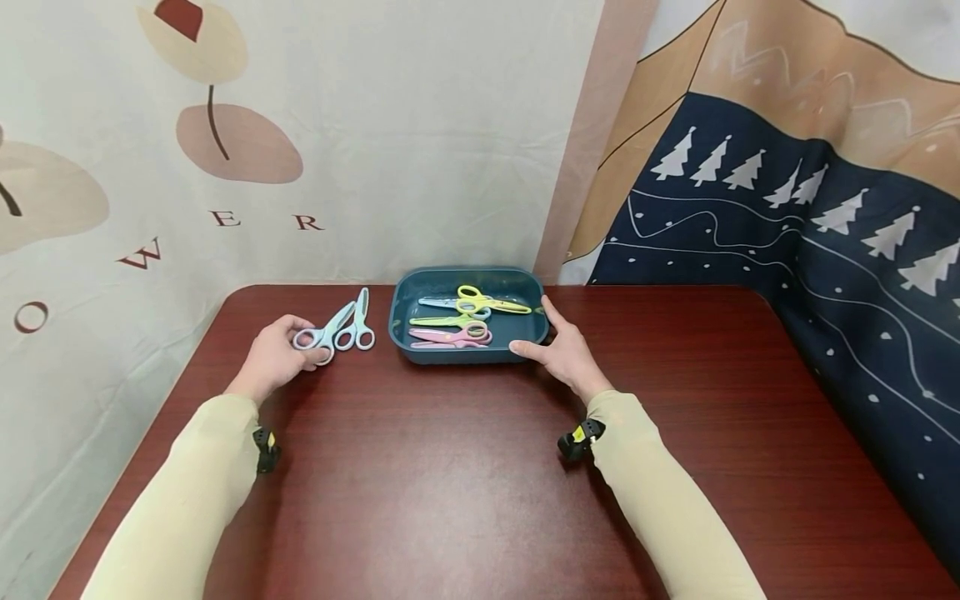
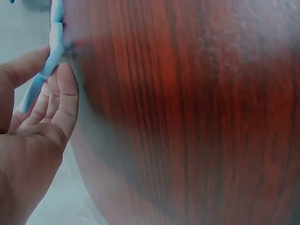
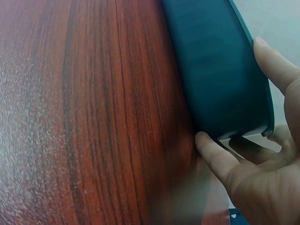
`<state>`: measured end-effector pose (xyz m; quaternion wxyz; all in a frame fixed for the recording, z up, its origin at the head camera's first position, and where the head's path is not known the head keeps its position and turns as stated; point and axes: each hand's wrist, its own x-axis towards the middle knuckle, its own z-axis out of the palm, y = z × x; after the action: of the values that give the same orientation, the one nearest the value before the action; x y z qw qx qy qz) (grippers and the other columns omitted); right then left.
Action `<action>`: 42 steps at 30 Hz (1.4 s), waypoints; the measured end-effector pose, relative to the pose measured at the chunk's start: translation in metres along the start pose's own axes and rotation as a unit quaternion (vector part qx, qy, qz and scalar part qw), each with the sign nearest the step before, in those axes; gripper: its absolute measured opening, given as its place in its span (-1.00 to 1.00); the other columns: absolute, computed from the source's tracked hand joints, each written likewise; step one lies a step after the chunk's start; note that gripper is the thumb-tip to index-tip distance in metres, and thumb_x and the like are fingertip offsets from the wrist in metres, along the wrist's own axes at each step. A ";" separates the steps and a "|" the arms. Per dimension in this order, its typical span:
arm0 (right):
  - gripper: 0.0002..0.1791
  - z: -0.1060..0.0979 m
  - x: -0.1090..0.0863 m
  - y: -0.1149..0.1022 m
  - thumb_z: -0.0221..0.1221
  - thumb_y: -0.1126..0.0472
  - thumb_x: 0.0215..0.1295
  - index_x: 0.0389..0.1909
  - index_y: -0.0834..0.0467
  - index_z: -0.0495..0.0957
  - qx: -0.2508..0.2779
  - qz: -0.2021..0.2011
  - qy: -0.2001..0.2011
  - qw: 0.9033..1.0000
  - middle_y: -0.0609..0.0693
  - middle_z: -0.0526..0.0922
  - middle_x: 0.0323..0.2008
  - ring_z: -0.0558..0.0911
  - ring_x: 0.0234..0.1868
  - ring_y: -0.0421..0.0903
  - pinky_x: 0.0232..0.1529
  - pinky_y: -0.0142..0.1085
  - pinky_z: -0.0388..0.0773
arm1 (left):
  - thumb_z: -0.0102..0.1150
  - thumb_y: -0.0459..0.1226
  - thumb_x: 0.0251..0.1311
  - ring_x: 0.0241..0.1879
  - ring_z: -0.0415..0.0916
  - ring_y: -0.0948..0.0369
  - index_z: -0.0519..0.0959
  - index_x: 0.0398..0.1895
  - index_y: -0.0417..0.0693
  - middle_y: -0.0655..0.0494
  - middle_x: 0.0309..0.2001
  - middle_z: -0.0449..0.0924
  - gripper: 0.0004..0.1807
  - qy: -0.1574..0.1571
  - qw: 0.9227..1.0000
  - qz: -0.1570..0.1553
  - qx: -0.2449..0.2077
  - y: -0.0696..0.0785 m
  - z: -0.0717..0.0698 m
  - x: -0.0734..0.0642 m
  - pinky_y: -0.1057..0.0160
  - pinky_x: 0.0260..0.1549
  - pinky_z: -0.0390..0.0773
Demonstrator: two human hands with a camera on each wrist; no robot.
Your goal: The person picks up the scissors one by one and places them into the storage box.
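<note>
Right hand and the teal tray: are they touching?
Touching. The right wrist view shows the right hand with its thumb against the teal tray at the corner and a fingertip on its rim; the head view agrees.

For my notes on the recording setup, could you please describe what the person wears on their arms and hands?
Both arms are covered by long, plain, pale beige sleeves that reach the wrists. The left hand and the right hand are bare, with no gloves or rings visible. Under each wrist sits a small black device with a yellow marking, the left wrist device and the right wrist device.
</note>
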<state>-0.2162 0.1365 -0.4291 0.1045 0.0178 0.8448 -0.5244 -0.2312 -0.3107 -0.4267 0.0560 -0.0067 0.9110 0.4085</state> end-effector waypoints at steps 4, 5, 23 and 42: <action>0.13 0.000 0.001 0.000 0.43 0.00 0.30 0.69 -0.10 -0.11 0.003 0.002 -0.001 1.000 0.06 0.03 0.65 0.15 0.57 0.09 0.52 0.08 0.20 | 0.28 -0.47 0.30 -0.51 0.66 0.37 0.30 0.26 -0.52 -0.38 -0.01 0.50 -0.45 0.020 0.997 -0.001 -0.079 -0.001 0.001 -0.001 0.26 -0.40 0.75; 0.12 0.000 0.001 0.000 0.43 0.01 0.30 0.69 -0.09 -0.12 0.004 0.002 -0.001 1.000 0.07 0.03 0.65 0.15 0.57 0.09 0.52 0.08 0.20 | 0.25 -0.48 0.31 -0.51 0.67 0.38 0.28 0.27 -0.52 -0.39 0.01 0.48 -0.46 0.025 0.995 -0.004 -0.099 -0.001 0.001 -0.001 0.23 -0.38 0.75; 0.14 0.000 -0.001 -0.002 0.44 -0.03 0.28 0.69 -0.10 -0.10 -0.002 0.005 0.000 1.000 0.06 0.04 0.65 0.15 0.56 0.09 0.53 0.09 0.19 | 0.20 -0.52 0.36 -0.43 0.66 0.39 0.30 0.38 -0.43 -0.31 0.01 0.46 -0.44 0.067 0.989 0.006 -0.131 0.012 -0.007 -0.003 0.19 -0.30 0.76; 0.13 0.001 -0.001 -0.003 0.44 -0.01 0.28 0.69 -0.07 -0.09 0.002 0.000 0.001 1.000 0.04 0.03 0.65 0.13 0.58 0.08 0.54 0.07 0.18 | 0.16 -0.53 0.38 -0.40 0.62 0.46 0.33 0.39 -0.35 -0.08 -0.14 0.54 -0.47 0.062 0.989 0.039 -0.128 0.029 -0.006 0.005 0.31 -0.32 0.74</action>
<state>-0.2152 0.1344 -0.4267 0.1038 0.0183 0.8437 -0.5264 -0.2384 -0.2958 -0.4018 -0.0181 -0.0032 0.8522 0.5228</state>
